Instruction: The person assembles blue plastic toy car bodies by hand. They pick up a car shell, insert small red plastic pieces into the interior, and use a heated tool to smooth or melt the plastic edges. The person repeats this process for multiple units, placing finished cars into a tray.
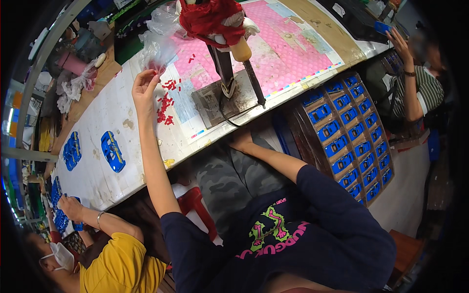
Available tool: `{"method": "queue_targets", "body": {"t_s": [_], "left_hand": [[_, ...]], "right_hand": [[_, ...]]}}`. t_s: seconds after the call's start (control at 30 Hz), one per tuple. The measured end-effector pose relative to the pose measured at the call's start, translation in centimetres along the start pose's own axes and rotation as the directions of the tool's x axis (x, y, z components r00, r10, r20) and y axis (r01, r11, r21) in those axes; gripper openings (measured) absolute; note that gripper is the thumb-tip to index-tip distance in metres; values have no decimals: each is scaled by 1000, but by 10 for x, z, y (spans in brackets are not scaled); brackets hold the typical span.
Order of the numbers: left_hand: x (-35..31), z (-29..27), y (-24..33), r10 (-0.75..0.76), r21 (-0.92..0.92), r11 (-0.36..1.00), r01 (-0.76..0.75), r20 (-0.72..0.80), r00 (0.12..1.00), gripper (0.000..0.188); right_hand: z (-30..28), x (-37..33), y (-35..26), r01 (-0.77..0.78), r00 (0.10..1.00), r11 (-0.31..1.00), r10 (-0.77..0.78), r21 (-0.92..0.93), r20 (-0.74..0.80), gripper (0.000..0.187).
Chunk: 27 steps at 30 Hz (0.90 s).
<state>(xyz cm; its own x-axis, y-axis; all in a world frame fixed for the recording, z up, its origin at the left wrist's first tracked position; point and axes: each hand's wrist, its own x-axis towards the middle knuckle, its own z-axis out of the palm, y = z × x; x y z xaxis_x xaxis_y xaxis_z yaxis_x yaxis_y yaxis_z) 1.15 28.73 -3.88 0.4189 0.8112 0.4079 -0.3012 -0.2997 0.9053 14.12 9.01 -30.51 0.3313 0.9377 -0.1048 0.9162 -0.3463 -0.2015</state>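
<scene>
My left hand (pixel 145 87) is raised over the table, its thumb and fingertips pinched together at a small red piece (pixel 155 73). Right behind those fingertips lies a crumpled clear plastic bag (pixel 157 52). A scatter of loose red pieces (pixel 166 105) spreads over the tabletop just right of my left forearm. My right hand (pixel 241 141) is low at the table's front edge, above my lap; its fingers are hidden. Above it, a tool with a yellow handle and dark rod (pixel 253 80) leans beside a dark stand wrapped in red cloth (pixel 211 22).
Blue toy car bodies (pixel 113 151) lie on the table (pixel 93 146) to the left. At my right, a tray (pixel 325 105) holds rows of blue cars. A co-worker in yellow (pixel 122 259) sits left; another person (pixel 415 93) at the right lifts a blue part.
</scene>
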Motion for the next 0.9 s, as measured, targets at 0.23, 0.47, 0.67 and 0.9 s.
{"method": "queue_targets", "body": {"t_s": [0.23, 0.47, 0.67, 0.9], "left_hand": [[1, -3, -2, -24, 21, 999, 24, 14, 1000, 16], [4, -1, -2, -56, 29, 998, 56, -3, 998, 21], [1, -2, -2, -74, 5, 997, 74, -49, 996, 25], [0, -4, -5, -106, 81, 991, 111, -64, 992, 23]], "right_hand": [[-7, 3, 0, -30, 970, 994, 4, 102, 244, 76], [1, -17, 6, 45, 996, 985, -31, 167, -87, 70], [-69, -95, 31, 260, 955, 815, -138, 517, -262, 34], [-201, -141, 89, 156, 901, 681, 199, 715, -386, 9]]}}
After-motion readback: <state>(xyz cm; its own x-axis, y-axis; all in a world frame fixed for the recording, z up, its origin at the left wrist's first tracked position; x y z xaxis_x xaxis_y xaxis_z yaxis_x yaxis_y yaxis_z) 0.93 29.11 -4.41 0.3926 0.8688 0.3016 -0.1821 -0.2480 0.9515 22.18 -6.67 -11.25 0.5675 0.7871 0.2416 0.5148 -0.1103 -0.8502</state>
